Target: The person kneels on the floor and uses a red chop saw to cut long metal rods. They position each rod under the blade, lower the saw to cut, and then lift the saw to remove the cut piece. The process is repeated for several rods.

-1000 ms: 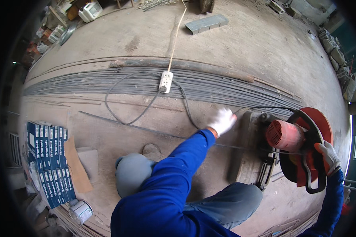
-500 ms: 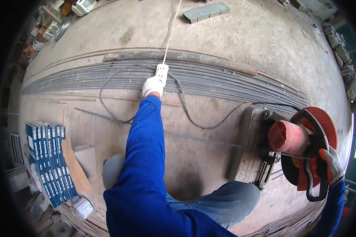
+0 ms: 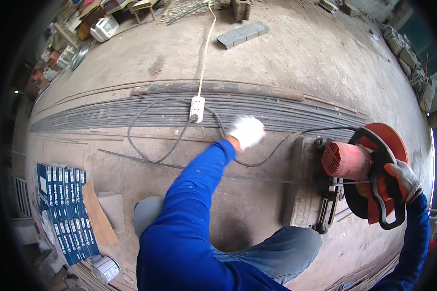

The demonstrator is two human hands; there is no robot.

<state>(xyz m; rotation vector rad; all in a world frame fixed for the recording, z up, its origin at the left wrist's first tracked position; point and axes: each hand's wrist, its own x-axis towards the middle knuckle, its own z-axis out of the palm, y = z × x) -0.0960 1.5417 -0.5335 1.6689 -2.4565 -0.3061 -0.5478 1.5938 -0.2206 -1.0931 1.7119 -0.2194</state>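
Observation:
My left hand (image 3: 245,132), in a white glove and smeared by motion, is over the steel rods right of a white power strip (image 3: 197,108); its fingers are unclear. A black plug sits in the strip, and a dark cable loops over the floor. My gloved right hand (image 3: 402,178) grips the black handle of a red cut-off saw (image 3: 342,158) on a grey metal base (image 3: 303,194). A thin rod (image 3: 247,178) lies across the floor and reaches under the saw.
Long bundled rods (image 3: 145,114) and a pipe (image 3: 228,88) cross the floor ahead. A grey block (image 3: 243,34) lies beyond them. Blue boxes (image 3: 63,213), cardboard (image 3: 97,213) and a white bucket (image 3: 106,269) are at left, clutter (image 3: 104,29) at far left, rubble (image 3: 405,56) at right.
My left hand moved from beside the saw onto the power strip, then away from it to the right. My right hand stays on the saw's handle.

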